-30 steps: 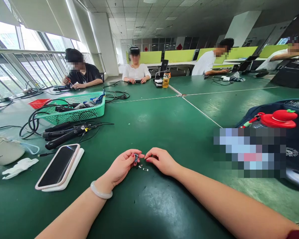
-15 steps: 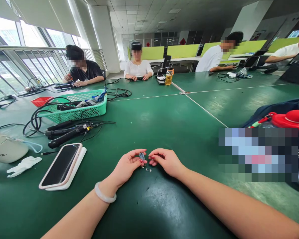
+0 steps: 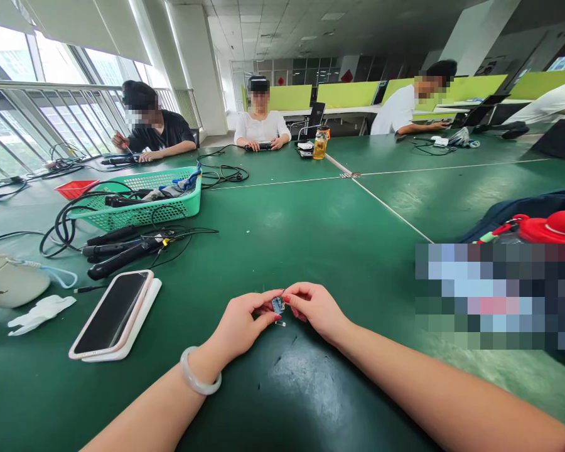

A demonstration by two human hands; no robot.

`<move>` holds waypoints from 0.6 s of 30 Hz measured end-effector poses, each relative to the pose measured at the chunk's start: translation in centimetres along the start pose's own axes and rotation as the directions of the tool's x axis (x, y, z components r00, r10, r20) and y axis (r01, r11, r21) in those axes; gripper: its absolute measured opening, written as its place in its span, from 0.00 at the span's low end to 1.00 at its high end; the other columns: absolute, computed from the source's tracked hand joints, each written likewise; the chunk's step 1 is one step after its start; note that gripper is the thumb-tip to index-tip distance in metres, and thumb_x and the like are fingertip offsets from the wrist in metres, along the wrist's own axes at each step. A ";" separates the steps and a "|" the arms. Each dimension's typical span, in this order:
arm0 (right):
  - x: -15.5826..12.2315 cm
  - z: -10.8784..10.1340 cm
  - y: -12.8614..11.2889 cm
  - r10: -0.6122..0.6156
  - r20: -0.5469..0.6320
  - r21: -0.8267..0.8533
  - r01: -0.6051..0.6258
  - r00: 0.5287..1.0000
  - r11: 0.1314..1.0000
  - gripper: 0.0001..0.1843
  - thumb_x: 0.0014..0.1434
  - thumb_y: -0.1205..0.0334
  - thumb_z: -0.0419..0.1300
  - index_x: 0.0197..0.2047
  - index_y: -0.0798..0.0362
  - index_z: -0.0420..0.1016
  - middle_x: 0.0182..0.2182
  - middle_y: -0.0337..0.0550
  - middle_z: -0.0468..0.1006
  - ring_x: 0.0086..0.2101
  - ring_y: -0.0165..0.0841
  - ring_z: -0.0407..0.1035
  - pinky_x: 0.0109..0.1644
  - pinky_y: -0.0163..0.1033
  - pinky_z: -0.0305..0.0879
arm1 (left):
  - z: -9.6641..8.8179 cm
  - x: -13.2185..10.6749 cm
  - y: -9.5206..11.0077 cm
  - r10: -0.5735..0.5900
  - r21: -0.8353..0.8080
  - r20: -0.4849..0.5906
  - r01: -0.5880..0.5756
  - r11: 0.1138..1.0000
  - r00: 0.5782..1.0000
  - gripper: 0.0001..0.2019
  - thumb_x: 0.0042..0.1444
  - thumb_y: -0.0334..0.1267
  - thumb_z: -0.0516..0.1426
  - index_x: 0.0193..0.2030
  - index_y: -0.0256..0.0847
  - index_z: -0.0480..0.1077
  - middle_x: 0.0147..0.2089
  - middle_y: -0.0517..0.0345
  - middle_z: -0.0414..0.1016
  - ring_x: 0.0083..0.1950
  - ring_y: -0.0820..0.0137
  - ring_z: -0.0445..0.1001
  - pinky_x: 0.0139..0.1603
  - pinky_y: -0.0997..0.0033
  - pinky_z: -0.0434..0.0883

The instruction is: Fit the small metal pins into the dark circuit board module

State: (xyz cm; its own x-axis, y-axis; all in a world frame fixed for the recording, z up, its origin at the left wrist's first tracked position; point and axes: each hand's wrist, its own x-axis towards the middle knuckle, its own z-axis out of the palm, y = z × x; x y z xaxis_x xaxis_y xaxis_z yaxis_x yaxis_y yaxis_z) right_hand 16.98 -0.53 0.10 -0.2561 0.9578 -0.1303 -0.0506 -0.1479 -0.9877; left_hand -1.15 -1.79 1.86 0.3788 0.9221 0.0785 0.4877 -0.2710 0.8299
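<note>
My left hand point(image 3: 242, 323) and my right hand point(image 3: 316, 309) meet low over the green table point(image 3: 311, 232), fingertips together. Between them sits a small blue circuit board point(image 3: 277, 305), pinched by the fingers of both hands. A tiny pale part point(image 3: 279, 323) lies on the table just below the board. A pale bangle point(image 3: 198, 374) circles my left wrist.
A phone point(image 3: 109, 312) on a white pad lies at the left, with black tools and cables point(image 3: 122, 248), a green basket point(image 3: 141, 201), a white glove point(image 3: 40, 311). A dark bag with a red-capped bottle point(image 3: 546, 227) stands at the right. Several people sit at the far side.
The hands have closed together. One second ago only the left hand held the board with the right hand beside it; now both pinch it. The view drifted slightly.
</note>
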 end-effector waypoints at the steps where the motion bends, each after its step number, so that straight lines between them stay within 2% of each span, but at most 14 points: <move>1: 0.0 0.1 0.0 -0.001 -0.003 -0.005 0.001 1.000 1.000 0.15 0.46 0.50 0.64 0.28 0.55 0.73 0.15 0.32 0.64 0.17 0.22 0.54 0.19 0.31 0.48 | 0.0 -0.1 0.0 0.029 0.045 -0.001 -0.029 0.999 1.000 0.19 0.52 0.33 0.58 0.52 0.47 0.71 0.34 0.61 0.77 0.34 0.73 0.73 0.41 0.72 0.71; 4: 0.0 0.2 0.0 -0.014 0.001 -0.008 0.014 1.000 1.000 0.15 0.45 0.50 0.64 0.28 0.55 0.72 0.15 0.32 0.64 0.17 0.23 0.54 0.20 0.31 0.48 | -0.1 -0.2 0.0 0.084 0.125 -0.007 -0.082 0.989 0.996 0.19 0.53 0.34 0.58 0.53 0.48 0.70 0.34 0.62 0.77 0.34 0.73 0.73 0.41 0.72 0.71; 9: 0.0 0.3 0.1 -0.031 -0.003 0.000 0.031 1.000 1.000 0.16 0.44 0.49 0.64 0.27 0.55 0.71 0.17 0.33 0.65 0.19 0.23 0.54 0.21 0.32 0.48 | 0.0 -0.1 -0.3 0.105 0.158 -0.039 -0.097 0.983 0.994 0.19 0.53 0.35 0.58 0.53 0.48 0.70 0.34 0.61 0.78 0.34 0.73 0.73 0.41 0.72 0.70; 14: -0.1 0.5 0.0 -0.052 -0.021 -0.006 0.052 0.998 0.999 0.16 0.44 0.50 0.64 0.26 0.54 0.71 0.17 0.32 0.64 0.19 0.23 0.53 0.23 0.32 0.49 | 0.0 -0.1 -0.4 0.107 0.133 -0.027 -0.102 0.986 0.994 0.19 0.53 0.37 0.58 0.54 0.49 0.70 0.34 0.61 0.77 0.34 0.72 0.73 0.42 0.71 0.70; 18: -0.3 0.7 0.2 -0.107 -0.027 -0.071 0.105 0.994 0.992 0.16 0.46 0.49 0.64 0.26 0.54 0.71 0.20 0.36 0.68 0.21 0.25 0.57 0.25 0.33 0.53 | 0.1 -0.3 -0.3 0.057 0.035 -0.026 -0.056 0.998 0.998 0.23 0.52 0.36 0.58 0.57 0.47 0.67 0.33 0.61 0.75 0.33 0.72 0.73 0.42 0.71 0.71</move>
State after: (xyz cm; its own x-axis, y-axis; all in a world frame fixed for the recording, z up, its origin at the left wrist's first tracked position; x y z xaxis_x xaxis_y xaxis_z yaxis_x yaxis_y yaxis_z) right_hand 16.34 -1.00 0.02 -0.2234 0.9744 -0.0264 -0.0084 -0.0290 -0.9995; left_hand -1.33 -2.04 1.52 0.3854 0.9120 0.1402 0.4926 -0.3319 0.8045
